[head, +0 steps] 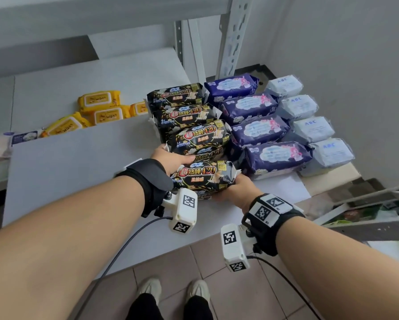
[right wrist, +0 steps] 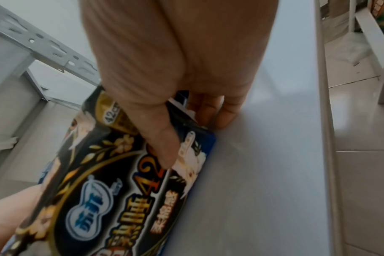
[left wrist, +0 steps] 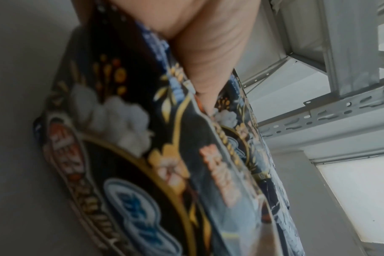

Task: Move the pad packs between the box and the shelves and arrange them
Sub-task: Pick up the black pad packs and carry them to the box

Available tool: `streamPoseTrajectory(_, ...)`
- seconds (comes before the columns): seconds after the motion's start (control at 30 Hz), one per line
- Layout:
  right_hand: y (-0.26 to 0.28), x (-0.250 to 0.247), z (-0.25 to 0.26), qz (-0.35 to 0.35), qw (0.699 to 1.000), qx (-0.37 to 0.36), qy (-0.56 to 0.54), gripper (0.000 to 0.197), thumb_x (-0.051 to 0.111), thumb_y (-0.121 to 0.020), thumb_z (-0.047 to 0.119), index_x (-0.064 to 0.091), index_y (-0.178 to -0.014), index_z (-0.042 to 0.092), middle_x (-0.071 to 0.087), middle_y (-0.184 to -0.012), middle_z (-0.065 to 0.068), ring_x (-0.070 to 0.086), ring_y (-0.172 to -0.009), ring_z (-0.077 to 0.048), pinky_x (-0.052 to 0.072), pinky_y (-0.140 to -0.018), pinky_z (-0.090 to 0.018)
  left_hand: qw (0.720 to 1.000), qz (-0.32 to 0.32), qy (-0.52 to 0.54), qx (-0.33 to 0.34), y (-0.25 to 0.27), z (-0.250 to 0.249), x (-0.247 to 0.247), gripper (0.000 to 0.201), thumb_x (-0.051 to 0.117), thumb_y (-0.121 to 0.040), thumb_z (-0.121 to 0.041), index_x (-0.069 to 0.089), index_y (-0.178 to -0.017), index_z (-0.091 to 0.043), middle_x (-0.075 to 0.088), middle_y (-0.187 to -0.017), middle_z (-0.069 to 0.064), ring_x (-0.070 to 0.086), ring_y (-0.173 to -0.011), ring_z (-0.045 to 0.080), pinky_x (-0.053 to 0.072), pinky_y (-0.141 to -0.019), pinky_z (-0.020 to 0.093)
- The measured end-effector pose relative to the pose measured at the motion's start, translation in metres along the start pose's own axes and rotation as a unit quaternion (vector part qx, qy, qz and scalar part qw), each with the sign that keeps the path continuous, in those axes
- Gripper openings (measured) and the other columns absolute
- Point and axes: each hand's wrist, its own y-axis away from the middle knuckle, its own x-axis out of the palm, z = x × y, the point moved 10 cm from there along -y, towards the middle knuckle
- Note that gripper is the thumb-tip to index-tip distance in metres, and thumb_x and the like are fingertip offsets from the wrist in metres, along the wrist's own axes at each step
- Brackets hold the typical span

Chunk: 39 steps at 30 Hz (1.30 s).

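Note:
A black pad pack with gold "420" print (head: 203, 175) (right wrist: 125, 187) (left wrist: 143, 173) lies at the near end of a row of several like black packs (head: 194, 116) on the white shelf (head: 78, 162). My left hand (head: 175, 158) (left wrist: 200, 57) grips its left end, the thumb tucked between this pack and the one behind. My right hand (head: 235, 188) (right wrist: 175, 97) grips the right end, thumb on top and fingers underneath against the shelf. A second black pack lies partly hidden under the held one.
Right of the black row lie rows of purple packs (head: 258, 130) and pale blue "ABC" packs (head: 314, 128). Yellow wipes packs (head: 99, 109) sit at the back left. A grey slotted shelf post (head: 233, 38) rises behind. Another rack (head: 367, 215) stands at right over the tiled floor.

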Motion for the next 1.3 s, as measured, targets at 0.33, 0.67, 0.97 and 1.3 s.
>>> streamPoseTrajectory(0.33, 0.013, 0.025, 0.018, 0.068, 0.996, 0.046, 0.024, 0.044, 0.072, -0.062, -0.011, 0.065, -0.105, 0.001, 0.07, -0.098, -0.016, 0.062, -0.082, -0.025, 0.05, -0.071, -0.034, 0.999, -0.008, 0.03, -0.012, 0.021, 0.013, -0.044, 0.066, 0.088, -0.06, -0.016, 0.059, -0.119, -0.006, 0.068, -0.11, 0.017, 0.068, -0.095, 0.03, 0.055, -0.086, 0.046)
streamPoseTrajectory(0.67, 0.052, 0.112, 0.117, 0.188, 0.973, 0.09, -0.102, 0.029, 0.054, -0.08, -0.014, 0.059, -0.105, 0.001, 0.065, -0.109, -0.021, 0.062, -0.098, -0.036, 0.049, -0.094, -0.047, 0.982, -0.065, 0.175, 0.011, 0.079, -0.005, -0.176, 0.067, 0.083, -0.065, -0.014, 0.056, -0.125, -0.005, 0.063, -0.123, 0.013, 0.059, -0.113, 0.029, 0.043, -0.103, 0.043)
streamPoseTrajectory(0.97, 0.116, 0.231, 0.268, 0.282, 0.925, -0.003, -0.257, 0.032, 0.058, -0.073, 0.007, 0.064, -0.104, 0.002, 0.074, -0.09, -0.014, 0.073, -0.077, -0.027, 0.058, -0.063, -0.031, 0.933, -0.098, 0.327, 0.116, 0.166, -0.064, -0.337, 0.045, 0.066, -0.085, -0.02, 0.056, -0.127, -0.005, 0.063, -0.121, 0.014, 0.06, -0.111, 0.029, 0.049, -0.095, 0.042)
streamPoseTrajectory(1.3, 0.167, 0.396, 0.37, 0.265, 0.905, -0.07, -0.324, 0.035, 0.063, -0.07, 0.017, 0.061, -0.103, 0.007, 0.074, -0.083, -0.009, 0.072, -0.07, -0.022, 0.059, -0.061, -0.028, 0.895, -0.085, 0.394, 0.188, 0.219, -0.085, -0.536, 0.03, 0.066, -0.084, -0.03, 0.062, -0.107, -0.011, 0.072, -0.097, 0.01, 0.069, -0.08, 0.019, 0.058, -0.069, 0.031)
